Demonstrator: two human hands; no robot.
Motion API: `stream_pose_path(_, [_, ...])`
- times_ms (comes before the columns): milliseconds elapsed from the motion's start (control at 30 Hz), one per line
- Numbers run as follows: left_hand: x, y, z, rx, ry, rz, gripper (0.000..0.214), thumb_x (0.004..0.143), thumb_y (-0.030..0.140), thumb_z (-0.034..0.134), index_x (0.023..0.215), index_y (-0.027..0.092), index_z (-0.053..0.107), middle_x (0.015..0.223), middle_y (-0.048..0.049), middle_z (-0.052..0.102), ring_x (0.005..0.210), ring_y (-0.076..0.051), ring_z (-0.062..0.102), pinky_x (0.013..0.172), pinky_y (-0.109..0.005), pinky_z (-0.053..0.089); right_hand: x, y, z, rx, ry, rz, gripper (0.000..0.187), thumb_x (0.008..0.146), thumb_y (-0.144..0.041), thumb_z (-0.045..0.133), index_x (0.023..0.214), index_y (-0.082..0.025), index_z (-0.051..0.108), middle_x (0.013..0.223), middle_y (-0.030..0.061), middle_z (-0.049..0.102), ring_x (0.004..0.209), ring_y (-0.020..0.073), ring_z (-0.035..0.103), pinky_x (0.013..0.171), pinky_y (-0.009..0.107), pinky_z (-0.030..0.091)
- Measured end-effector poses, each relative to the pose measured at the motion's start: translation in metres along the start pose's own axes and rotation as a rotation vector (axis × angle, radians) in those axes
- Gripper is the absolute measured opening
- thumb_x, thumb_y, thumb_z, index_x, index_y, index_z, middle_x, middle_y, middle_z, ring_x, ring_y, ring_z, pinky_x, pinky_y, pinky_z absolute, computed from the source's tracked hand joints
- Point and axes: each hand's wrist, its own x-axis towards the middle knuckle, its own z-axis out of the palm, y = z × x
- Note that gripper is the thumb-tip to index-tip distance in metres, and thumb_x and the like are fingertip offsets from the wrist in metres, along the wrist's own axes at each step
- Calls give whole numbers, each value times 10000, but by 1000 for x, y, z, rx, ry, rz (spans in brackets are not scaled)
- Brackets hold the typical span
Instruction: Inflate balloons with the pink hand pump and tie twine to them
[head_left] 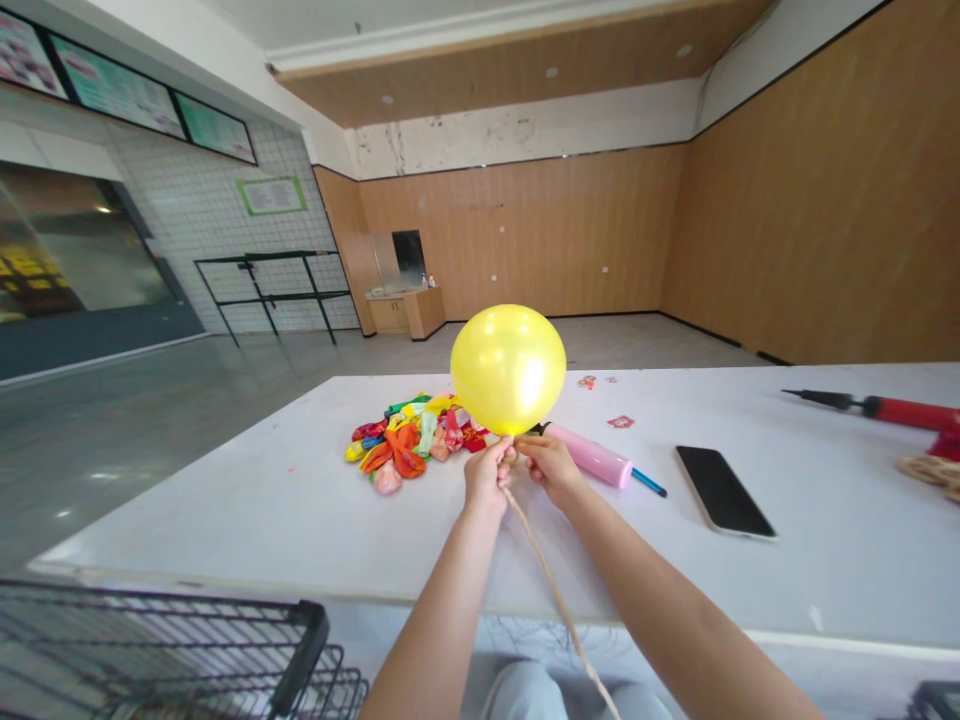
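Directly above the hands sits the yellow balloon point(508, 368), round and full, its neck pointing down between them. The left hand point(487, 475) is closed at the neck, thumb and fingers pinched just under the balloon. The right hand point(551, 465) comes in from the other side, fingers bent together at the same spot, almost meeting the left; what exactly its fingertips grip is too small to tell. From beneath the left hand a string point(551, 580) runs down between the forearms, over the near edge of the worktop point(247, 520) and towards the person's lap. Left of the hands, and near them, lies a heap of limp balloons point(420, 435) in many colours. Just beyond the right hand lies a pink tube point(592, 455), with a blue rod point(649, 483) at its near end. Farther right are a phone point(725, 490), its dark screen up, and a red tool point(911, 412) with a black tapered tip
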Motion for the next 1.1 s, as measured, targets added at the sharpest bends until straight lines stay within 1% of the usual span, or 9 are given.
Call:
stream_pose_path(100, [-1,2,0,-55,-26,-60,254,560,218,786,652,107,577,576,33,543,333,22,274,310,-141,128,-1,0,3,95,-98,35,266,522,-217,693,779,-154,711,571,-17,600,398,38,372,348,167,231])
stream_pose_path(167, [-2,2,0,-76,-28,-73,246,582,202,788,654,106,573,577,32,540,334,24,274,305,-137,132,-2,0,5,143,-156,43,247,510,-210,720,751,-157,702,595,-6,625,433,54,450,386,168,317])
stream_pose_path(267, [-3,2,-1,-95,-43,-72,257,593,189,806,659,103,572,583,27,541,347,24,295,307,-125,148,-3,-1,4,105,-145,-22,228,532,-271,762,712,-153,688,620,8,654,499,83,539,493,204,435])
stream_pose_path(467, [-4,5,-2,-128,-27,-87,239,628,173,799,662,102,573,573,36,526,350,26,309,307,-111,158,-1,-1,0,-84,-107,-147,273,572,-298,749,795,-147,708,606,-12,645,461,72,493,453,206,413])
stream_pose_path(567, [-5,7,-1,-144,-31,-117,189,667,148,761,669,102,578,564,41,518,335,30,291,297,-108,150,-3,-1,2,-42,-98,-78,259,624,-299,702,841,-159,702,644,0,653,487,88,533,397,179,370])
stream_pose_path(667, [-6,9,0,-152,-37,-131,158,687,131,735,671,100,581,549,46,505,327,26,294,291,-110,162,-6,-3,5,85,-212,32,244,642,-300,693,843,-162,689,648,8,652,497,92,556,371,159,326])
stream_pose_path(767, [-6,9,0,-142,-25,-134,161,684,127,738,662,98,581,541,43,501,332,22,303,290,-108,174,-8,-4,6,167,-281,66,236,610,-294,743,791,-158,675,624,4,645,514,86,569,408,155,366])
stream_pose_path(933, [-4,6,-1,-105,-28,-101,212,649,153,780,635,98,576,571,23,527,359,25,311,306,-100,190,-1,-2,0,50,-187,-50,265,596,-352,776,717,-147,658,607,-12,632,498,67,546,523,192,468])
stream_pose_path(1100, [3,-2,-7,-42,-7,-15,257,547,178,831,658,95,614,583,12,554,387,13,344,339,-114,214,6,4,-7,-270,-54,-188,223,686,-362,686,634,-149,646,463,-32,547,391,79,464,419,204,384])
